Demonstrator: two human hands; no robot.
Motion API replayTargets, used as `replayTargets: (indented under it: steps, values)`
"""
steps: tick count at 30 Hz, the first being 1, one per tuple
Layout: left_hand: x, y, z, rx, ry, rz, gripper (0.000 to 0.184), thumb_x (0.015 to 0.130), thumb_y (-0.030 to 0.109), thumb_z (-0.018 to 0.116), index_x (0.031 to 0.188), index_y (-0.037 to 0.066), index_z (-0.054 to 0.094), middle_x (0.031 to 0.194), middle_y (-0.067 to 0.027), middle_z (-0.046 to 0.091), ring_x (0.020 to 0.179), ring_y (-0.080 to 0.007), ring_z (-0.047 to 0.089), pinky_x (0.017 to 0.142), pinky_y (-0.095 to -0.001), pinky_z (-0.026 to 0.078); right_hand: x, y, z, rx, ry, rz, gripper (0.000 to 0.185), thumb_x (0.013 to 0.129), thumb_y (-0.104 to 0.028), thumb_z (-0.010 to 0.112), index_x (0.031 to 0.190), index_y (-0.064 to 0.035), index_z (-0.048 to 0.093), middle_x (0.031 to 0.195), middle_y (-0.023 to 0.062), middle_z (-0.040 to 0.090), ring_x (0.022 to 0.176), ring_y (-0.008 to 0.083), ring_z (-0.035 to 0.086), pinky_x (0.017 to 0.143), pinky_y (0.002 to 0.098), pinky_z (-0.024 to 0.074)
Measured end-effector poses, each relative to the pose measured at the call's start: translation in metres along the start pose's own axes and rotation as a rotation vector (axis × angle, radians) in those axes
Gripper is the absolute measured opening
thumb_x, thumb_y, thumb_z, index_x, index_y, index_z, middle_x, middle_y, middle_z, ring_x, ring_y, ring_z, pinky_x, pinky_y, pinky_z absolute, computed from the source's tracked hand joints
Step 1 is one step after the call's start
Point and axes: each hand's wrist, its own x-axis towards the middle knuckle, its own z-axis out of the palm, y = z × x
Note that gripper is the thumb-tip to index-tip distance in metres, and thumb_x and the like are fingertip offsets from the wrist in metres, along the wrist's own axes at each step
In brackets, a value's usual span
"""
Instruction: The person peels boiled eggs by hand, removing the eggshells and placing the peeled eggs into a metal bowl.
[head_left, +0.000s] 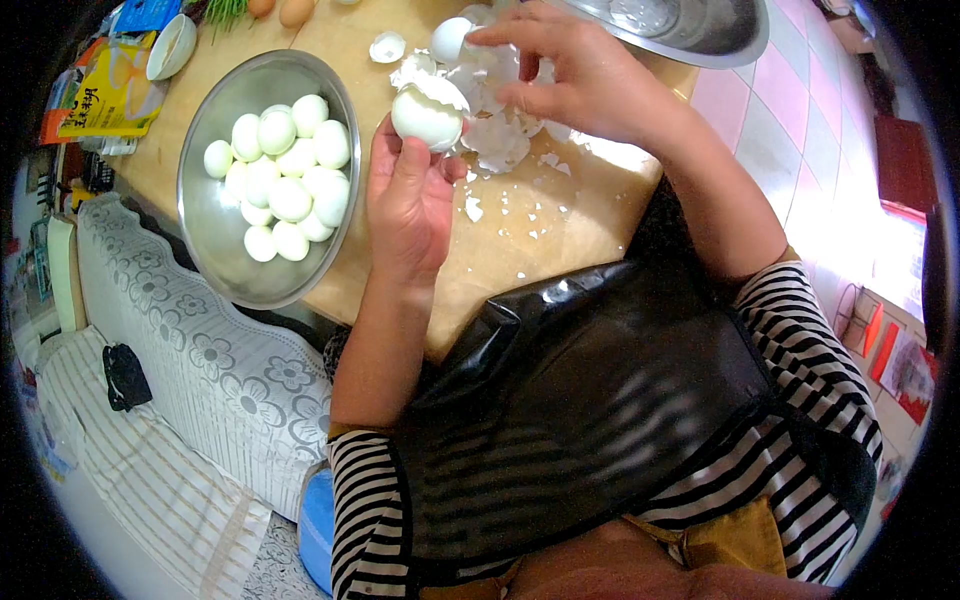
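Observation:
My left hand (412, 205) is closed round a boiled egg (425, 122), holding it upright above the wooden table. Broken shell with a jagged edge still covers the egg's upper part; its lower part is smooth and bare. Just to the right, my right hand (575, 80) hovers with thumb and fingers apart, nothing visible between them. Beneath it lies a heap of white eggshell pieces (497, 142). A rounded white egg or large shell (450, 40) sits near the right index fingertip; I cannot tell which.
Several peeled eggs (290, 198) fill part of a steel bowl (205, 255) at left. Another metal basin (725, 45) stands at the table's far right. Brown eggs (297, 12), green stalks (226, 10), a white bowl (172, 48) and a yellow packet (118, 90) lie at the far left.

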Motion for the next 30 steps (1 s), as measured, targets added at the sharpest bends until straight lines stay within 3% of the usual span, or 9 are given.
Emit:
replayTargets:
  steps: [1, 3, 7, 14, 16, 22, 23, 25, 30]
  values:
    - [0.0, -0.001, -0.001, 0.013, 0.018, 0.02, 0.04, 0.096, 0.019, 0.057, 0.13, 0.007, 0.041, 0.121, -0.005, 0.054, 0.099, -0.0149, 0.053, 0.068, -0.0243, 0.039, -0.001, -0.004, 0.001, 0.001, -0.001, 0.0, 0.038, 0.08, -0.027, 0.071, 0.11, -0.0047, 0.067, 0.103, 0.0144, 0.063, 0.081, 0.0273, 0.064, 0.072, 0.0364, 0.052]
    - [0.0, 0.001, 0.002, 0.033, 0.009, 0.022, 0.039, 0.096, 0.019, 0.056, 0.13, 0.007, 0.041, 0.12, -0.0039, 0.054, 0.097, -0.0129, 0.051, 0.068, -0.0237, 0.038, -0.002, -0.013, 0.005, 0.236, -0.066, 0.083, 0.032, 0.078, -0.02, 0.077, 0.105, -0.0063, 0.067, 0.084, 0.0035, 0.064, 0.069, 0.0154, 0.058, 0.063, 0.0265, 0.0471]
    - [-0.001, 0.001, -0.003, 0.072, -0.013, -0.013, 0.039, 0.097, 0.021, 0.055, 0.129, 0.005, 0.042, 0.116, -0.0019, 0.054, 0.091, -0.0098, 0.049, 0.065, -0.0225, 0.036, -0.001, -0.018, 0.009, 0.31, -0.182, 0.156, 0.037, 0.079, -0.024, 0.077, 0.109, -0.0057, 0.067, 0.087, 0.0012, 0.064, 0.076, 0.0115, 0.057, 0.067, 0.0245, 0.0463]
    - [-0.004, 0.003, 0.006, 0.151, -0.013, -0.024, 0.04, 0.095, 0.013, 0.056, 0.131, 0.002, 0.041, 0.114, -0.0042, 0.054, 0.086, -0.0103, 0.049, 0.065, -0.0227, 0.037, -0.001, -0.018, 0.013, 0.447, -0.163, 0.286, 0.028, 0.083, -0.015, 0.073, 0.106, -0.0001, 0.067, 0.09, 0.0037, 0.066, 0.081, 0.0074, 0.058, 0.073, 0.0243, 0.0487]
    - [-0.004, 0.001, 0.002, 0.232, -0.052, -0.013, 0.046, 0.09, 0.004, 0.06, 0.131, 0.0, 0.04, 0.116, -0.0066, 0.054, 0.092, -0.0123, 0.052, 0.075, -0.0249, 0.044, -0.003, -0.018, 0.015, 0.452, -0.165, 0.275, 0.025, 0.084, -0.012, 0.071, 0.105, 0.0006, 0.067, 0.09, 0.0041, 0.067, 0.081, 0.0074, 0.059, 0.073, 0.0248, 0.0496]
    - [-0.004, -0.003, 0.01, 0.313, 0.078, 0.046, 0.052, 0.084, -0.001, 0.066, 0.129, -0.004, 0.04, 0.122, -0.0105, 0.053, 0.109, -0.0176, 0.053, 0.099, -0.0317, 0.042, -0.008, -0.027, 0.024, 0.17, -0.015, 0.128, 0.021, 0.081, -0.007, 0.068, 0.101, -0.0008, 0.067, 0.083, 0.0081, 0.067, 0.072, 0.0112, 0.062, 0.066, 0.0256, 0.0512]
    - [-0.004, -0.004, 0.01, 0.313, 0.078, 0.047, 0.052, 0.084, -0.001, 0.066, 0.129, -0.004, 0.04, 0.122, -0.0105, 0.053, 0.109, -0.0176, 0.053, 0.099, -0.0317, 0.042, -0.008, -0.028, 0.023, 0.145, 0.004, 0.149, 0.022, 0.079, -0.007, 0.069, 0.1, -0.001, 0.066, 0.082, 0.0087, 0.066, 0.072, 0.0118, 0.063, 0.066, 0.0257, 0.0511]
    - [-0.005, -0.006, 0.013, 0.391, 0.096, 0.147, 0.036, 0.087, 0.006, 0.064, 0.119, 0.001, 0.049, 0.099, -0.0046, 0.059, 0.075, -0.0099, 0.049, 0.066, -0.0231, 0.041, -0.007, -0.027, 0.022, 0.12, 0.024, 0.169, 0.022, 0.077, -0.007, 0.069, 0.098, -0.0012, 0.066, 0.081, 0.0094, 0.066, 0.071, 0.0125, 0.063, 0.065, 0.0257, 0.051]
    - [-0.004, 0.0, 0.01, 0.402, 0.061, 0.154, 0.044, 0.086, 0.004, 0.063, 0.124, -0.002, 0.043, 0.108, -0.0094, 0.058, 0.086, -0.0132, 0.054, 0.073, -0.0252, 0.045, -0.002, -0.021, 0.015, 0.175, 0.036, 0.311, 0.023, 0.077, -0.007, 0.066, 0.1, -0.0021, 0.064, 0.082, 0.0042, 0.065, 0.07, 0.0105, 0.061, 0.065, 0.0257, 0.0501]
